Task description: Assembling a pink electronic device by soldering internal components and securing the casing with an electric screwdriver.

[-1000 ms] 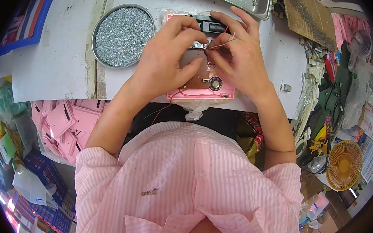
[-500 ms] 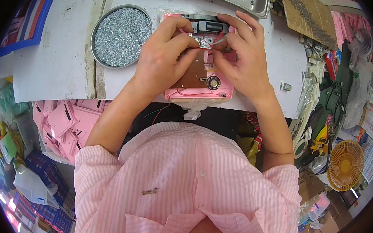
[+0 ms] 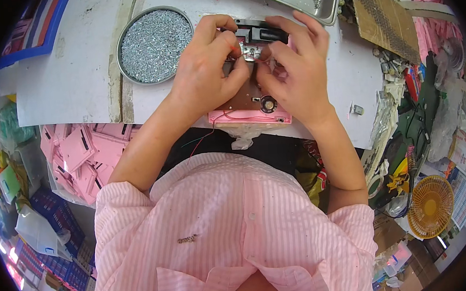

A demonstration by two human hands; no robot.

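In front of me lies a pink plastic case (image 3: pixel 250 118) with a brown circuit board (image 3: pixel 238 99), a small round black part with a pale centre (image 3: pixel 268 104) and a black housing (image 3: pixel 272 34) at the far end. My left hand (image 3: pixel 205 65) is over the left side, thumb and forefinger closed on a thin red wire (image 3: pixel 249 55) beside a silver metal plate. On the right, my right hand (image 3: pixel 299 69) has its thumb and forefinger bent close together at the wire's other side; its other fingers are raised. The exact fingertip contact is partly hidden.
A round metal dish of small screws (image 3: pixel 156 45) stands left of the case. Beyond it is a steel tray (image 3: pixel 309 0) with springs. Pink plastic panels (image 3: pixel 83 160) are heaped at lower left. Cardboard (image 3: pixel 384 16) and clutter line the right edge. A loose wire (image 3: pixel 200 140) hangs over the near edge.
My right hand has shifted slightly left, covering more of the case. The wires between my fingers have changed position, and my left fingertips have moved slightly.
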